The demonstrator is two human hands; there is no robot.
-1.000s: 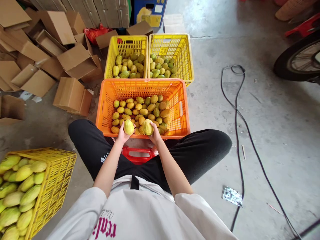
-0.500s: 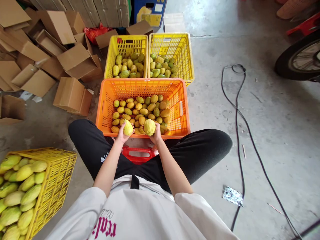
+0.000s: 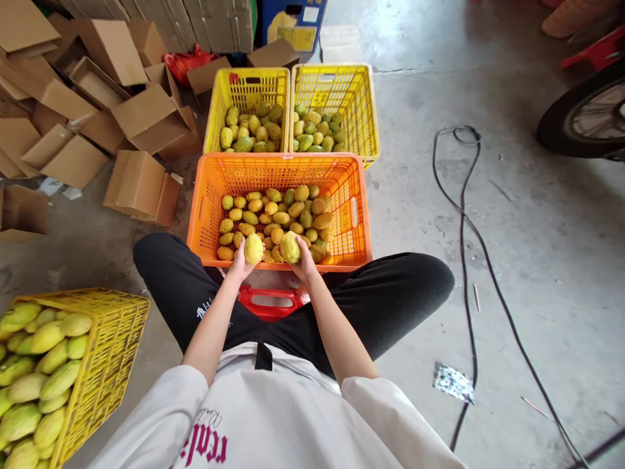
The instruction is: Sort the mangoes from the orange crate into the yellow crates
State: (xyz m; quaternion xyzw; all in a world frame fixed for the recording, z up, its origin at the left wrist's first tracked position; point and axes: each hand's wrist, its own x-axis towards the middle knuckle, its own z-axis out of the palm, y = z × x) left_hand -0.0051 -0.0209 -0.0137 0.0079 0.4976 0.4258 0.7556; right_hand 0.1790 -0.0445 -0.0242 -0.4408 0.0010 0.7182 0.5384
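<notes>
While both hands are hovering over the front edge of the orange basket (image 3: 359, 244), just below the middle of the frame, each is holding a single pale yellow fruit. The left hand (image 3: 240, 262) is curling partway closed around the smoother fruit (image 3: 253, 249), and the right hand (image 3: 305, 264) is wrapping, about as far closed, around the lumpier fruit (image 3: 290, 247). Neither fruit is resting in a basket yet, so the handling of this pair is looking unfinished. Around them, the work is appearing to be well under way: darker yellow fruits (image 3: 280, 217) are spreading across the floor of the orange basket, with its walls rising well above them, while the left yellow basket (image 3: 217, 104) and the right yellow basket (image 3: 359, 104), at upper centre, are holding low heaps. At lower left, a tilted yellow basket (image 3: 110, 352) is brimming with bigger green-yellow fruits (image 3: 29, 387); much is probably remaining if these are waiting their turn, though nothing is showing that for sure. Compared with half a second ago, the two held fruits are sitting slightly closer together and are showing somewhat different faces, as if turning in the fingers, while the basket contents are looking the same.
</notes>
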